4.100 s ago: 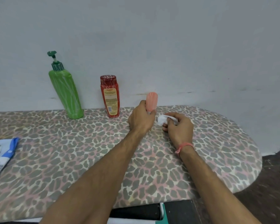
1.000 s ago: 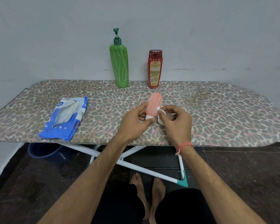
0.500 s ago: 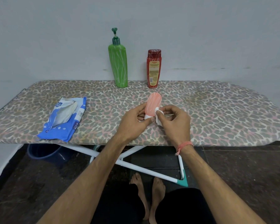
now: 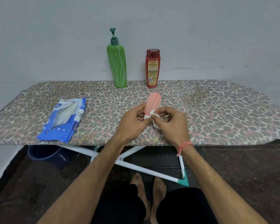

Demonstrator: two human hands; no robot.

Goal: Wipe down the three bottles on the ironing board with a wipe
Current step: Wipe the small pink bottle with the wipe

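Note:
My left hand [image 4: 132, 122] grips a small pink bottle [image 4: 153, 103] by its white lower end, holding it tilted above the leopard-print ironing board [image 4: 217, 113]. My right hand [image 4: 171, 122] pinches a white wipe [image 4: 154, 120] against the bottle's lower part. At the back of the board, by the wall, stand a tall green pump bottle [image 4: 117, 65] and, to its right, a red bottle [image 4: 152, 68] with a yellow label. Both stand upright and apart from my hands.
An opened blue and white wipes packet [image 4: 64, 120] lies on the left of the board. Below the board are its white legs [image 4: 136, 168], a dark blue bucket [image 4: 44, 153] at the left, and my bare feet on a dark floor.
Four seconds ago the bottle was held close to the wall; both hands have since drawn it back toward me. Over the last second the wipe has shifted slightly on the bottle's lower end.

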